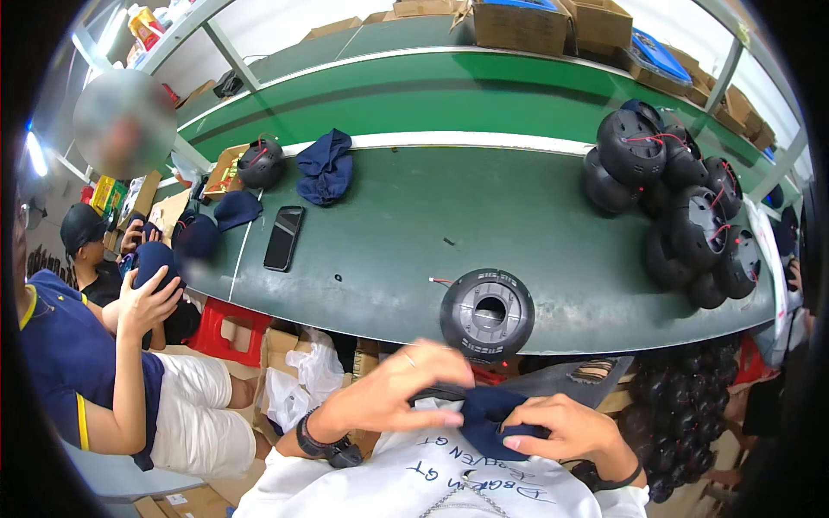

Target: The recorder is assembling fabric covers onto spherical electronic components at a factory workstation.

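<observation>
My right hand grips a navy blue fabric cover close to my chest, the thumb pressed on its near side. My left hand is beside the cover, its fingers and thumb apart and slightly blurred. A dark edge shows between that thumb and fingers; whether they touch it is unclear. Just beyond my hands, a round black plastic shell sits at the table's near edge. It has a hole in its middle and a thin red wire with a white connector.
Several black round shells are piled at the table's right. Left of centre lie a phone and a crumpled navy cloth, near another black shell. People work at the left; one holds a navy piece. A red stool stands below.
</observation>
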A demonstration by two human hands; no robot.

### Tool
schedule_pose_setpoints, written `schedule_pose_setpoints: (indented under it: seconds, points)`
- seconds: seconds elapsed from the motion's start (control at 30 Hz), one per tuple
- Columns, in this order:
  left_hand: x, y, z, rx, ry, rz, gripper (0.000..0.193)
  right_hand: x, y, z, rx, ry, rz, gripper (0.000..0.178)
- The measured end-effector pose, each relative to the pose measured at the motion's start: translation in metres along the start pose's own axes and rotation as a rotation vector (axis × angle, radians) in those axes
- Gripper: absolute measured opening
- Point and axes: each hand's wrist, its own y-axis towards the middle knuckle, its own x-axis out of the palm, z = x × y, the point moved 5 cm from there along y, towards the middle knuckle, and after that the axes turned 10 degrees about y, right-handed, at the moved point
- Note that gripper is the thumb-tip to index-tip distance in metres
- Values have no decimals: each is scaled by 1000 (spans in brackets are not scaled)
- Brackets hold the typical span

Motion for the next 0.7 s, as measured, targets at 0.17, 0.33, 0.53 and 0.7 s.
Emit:
schedule_pose_setpoints:
  seconds: [0.17,0.33,0.53,0.7]
  points:
    - [10,34,-28,-137,385,263,111,-7,0,37,382,-200,492,33]
    - [31,49,-47,-233,376,183,120,6,-3,66,396,-410,800,43]
    - [31,50,-50,-278,334,177,116,-7,15,62,105,-502,875,21]
    - [23,49,-57,-252,288,173,121,-37,8,63,178,-663,776,22]
